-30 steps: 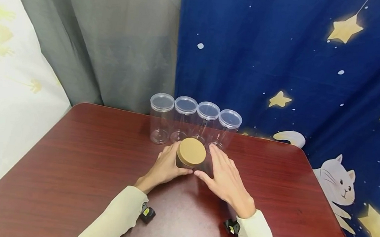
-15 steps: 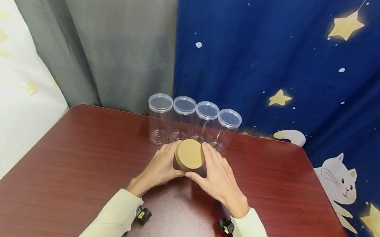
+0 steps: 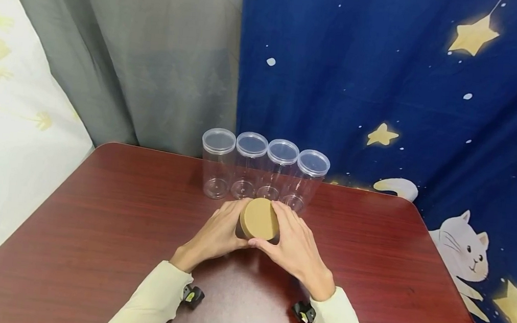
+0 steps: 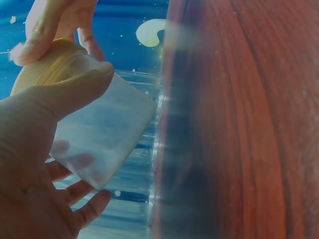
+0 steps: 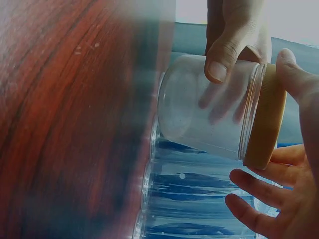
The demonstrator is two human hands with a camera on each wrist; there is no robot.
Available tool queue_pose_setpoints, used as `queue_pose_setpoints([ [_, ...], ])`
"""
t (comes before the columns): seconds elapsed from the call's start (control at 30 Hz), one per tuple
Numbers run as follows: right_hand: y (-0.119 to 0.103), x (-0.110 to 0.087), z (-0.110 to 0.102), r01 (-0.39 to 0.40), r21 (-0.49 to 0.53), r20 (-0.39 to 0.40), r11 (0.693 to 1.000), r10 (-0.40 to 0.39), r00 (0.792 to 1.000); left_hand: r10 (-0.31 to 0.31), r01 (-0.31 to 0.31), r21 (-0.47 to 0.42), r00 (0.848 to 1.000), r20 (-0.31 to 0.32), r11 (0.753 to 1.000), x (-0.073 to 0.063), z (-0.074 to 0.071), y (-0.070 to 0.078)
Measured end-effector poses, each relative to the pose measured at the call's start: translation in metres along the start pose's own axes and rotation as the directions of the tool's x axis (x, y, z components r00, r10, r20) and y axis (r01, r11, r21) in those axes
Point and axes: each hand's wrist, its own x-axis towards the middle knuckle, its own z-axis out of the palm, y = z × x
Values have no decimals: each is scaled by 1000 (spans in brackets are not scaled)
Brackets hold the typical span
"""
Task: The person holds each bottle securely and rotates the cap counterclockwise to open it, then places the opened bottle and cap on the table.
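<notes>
A clear plastic jar [image 4: 112,114] with a ribbed gold lid [image 3: 260,219] is between my hands, tilted in the left wrist view. My left hand [image 3: 215,234] grips the jar's body, thumb on the near side and fingers round the far side. Thumb and fingers of my right hand [image 3: 299,244] hold the lid at its rim, as the right wrist view shows. The lid sits on the jar's mouth. From above, lid and hands hide most of the body. No contents show inside the jar.
Several tall clear jars with translucent lids, such as the leftmost jar [image 3: 217,165], stand in a row just beyond the hands. They are on a reddish-brown wooden table [image 3: 118,231]. A grey curtain [image 3: 175,62] and a blue starry curtain [image 3: 321,74] hang behind.
My right hand has come in from the right and taken hold of the gold lid. Jar and hands have shifted slightly toward me, away from the row of jars.
</notes>
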Motion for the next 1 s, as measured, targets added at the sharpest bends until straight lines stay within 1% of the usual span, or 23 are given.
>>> queue_pose_setpoints([
  [0.2, 1, 0, 0, 24, 5, -16, 1000, -24, 1000, 1, -1, -21, 1000, 20, 1000, 0, 0, -1],
  [0.37, 3, 1, -1, 23, 32, -12, 999, -23, 1000, 8, -7, -41, 999, 31, 999, 1, 0, -3],
  [0.57, 5, 1, -2, 29, 91, 45, 995, -33, 998, 28, -26, -59, 999, 27, 998, 3, -2, -5],
  [0.7, 5, 2, -4, 40, 150, 80, 988, -52, 995, 18, -16, -65, 999, 27, 998, 3, -3, -6],
  [0.8, 5, 2, -4, 45, 175, 89, 984, -61, 994, 8, -6, -64, 1000, 28, 998, 3, -3, -6],
  [0.9, 4, 2, -4, 34, 169, 90, 985, -49, 995, 2, -1, -59, 1000, 23, 998, 3, -4, -6],
  [1.0, 5, 1, -3, 3, 138, 76, 990, -14, 997, -1, 1, -54, 1000, 9, 999, 5, -4, -5],
])
